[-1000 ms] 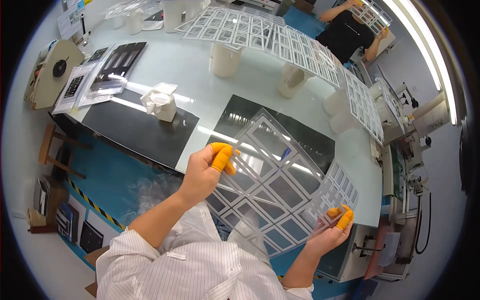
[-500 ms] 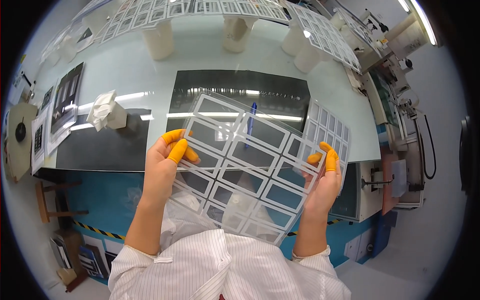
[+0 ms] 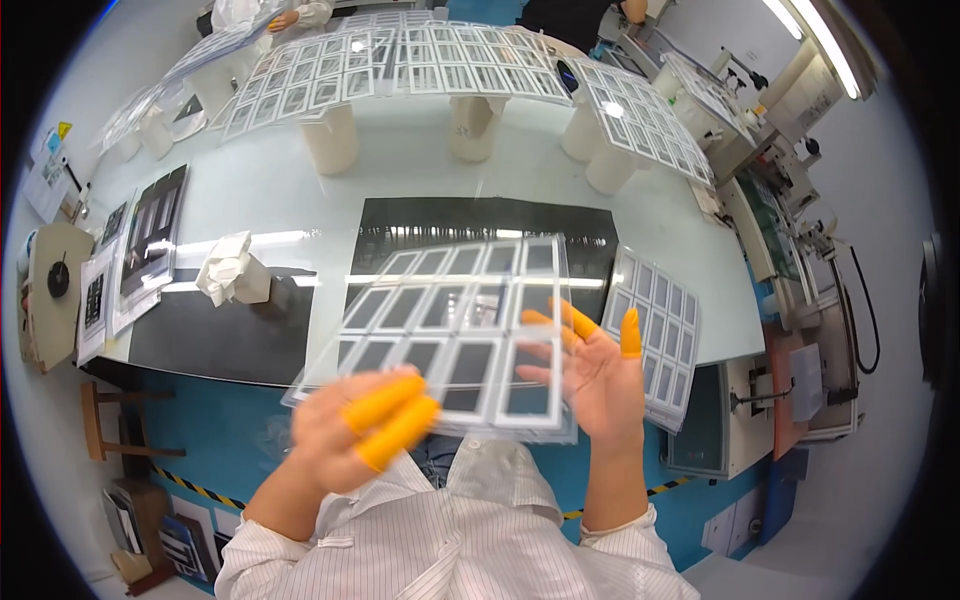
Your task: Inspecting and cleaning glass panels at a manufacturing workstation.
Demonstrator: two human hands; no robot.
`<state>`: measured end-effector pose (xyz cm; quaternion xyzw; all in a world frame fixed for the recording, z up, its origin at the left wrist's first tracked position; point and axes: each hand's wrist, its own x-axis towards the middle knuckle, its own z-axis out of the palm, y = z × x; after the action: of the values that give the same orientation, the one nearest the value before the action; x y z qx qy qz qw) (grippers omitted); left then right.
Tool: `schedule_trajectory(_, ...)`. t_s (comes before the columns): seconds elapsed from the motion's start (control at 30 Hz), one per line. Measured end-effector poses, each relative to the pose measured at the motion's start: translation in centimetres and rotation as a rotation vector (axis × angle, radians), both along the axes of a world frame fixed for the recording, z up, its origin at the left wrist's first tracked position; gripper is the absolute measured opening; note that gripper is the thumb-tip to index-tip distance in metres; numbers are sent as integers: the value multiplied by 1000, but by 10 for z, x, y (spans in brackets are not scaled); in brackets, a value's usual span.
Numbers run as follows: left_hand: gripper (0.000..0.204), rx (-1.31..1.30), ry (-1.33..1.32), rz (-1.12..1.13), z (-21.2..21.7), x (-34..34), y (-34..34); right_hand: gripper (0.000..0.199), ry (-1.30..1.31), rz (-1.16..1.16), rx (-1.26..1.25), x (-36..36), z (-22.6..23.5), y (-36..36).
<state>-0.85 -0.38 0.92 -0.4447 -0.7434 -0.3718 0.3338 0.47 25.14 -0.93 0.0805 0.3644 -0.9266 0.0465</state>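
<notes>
Held flat above the near edge of the pale table (image 3: 400, 190), the clear plastic sheet of grey-framed dark rectangles (image 3: 450, 320) stays level: left hand (image 3: 350, 435) pinches its near edge, right hand (image 3: 595, 375) spreads fingers wide beneath it.

White pinstriped sleeves; hands (image 3: 470, 410) wear orange finger cots (several fingers).

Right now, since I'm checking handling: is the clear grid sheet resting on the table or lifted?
Lifted: the clear grid sheet hangs above the black mat, left hand gripping its near edge, right hand behind it.
</notes>
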Motion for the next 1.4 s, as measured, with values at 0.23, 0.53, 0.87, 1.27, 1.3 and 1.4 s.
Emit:
schedule_trajectory(0.23,24,-315,-61,-314,-47,30,26,24,-41,-175,293,9,-25,9)
schedule_trajectory(0.53,28,-221,-113,13,-4,-17,18,25,168,-172,691,39,-33,-37)
schedule_trajectory(0.87,19,-53,97,257,2,-43,62,26,271,-78,660,62,-23,-58)
schedule_trajectory(1.27,22,-274,380,181,-3,-63,59,25,201,-52,653,64,-27,-61)
schedule_trajectory(1.3,23,-260,410,155,-12,-66,58,25,195,-56,648,64,-27,-61)
schedule_trajectory(1.4,26,-205,309,91,-31,-62,54,24,132,-61,642,63,-34,-58)
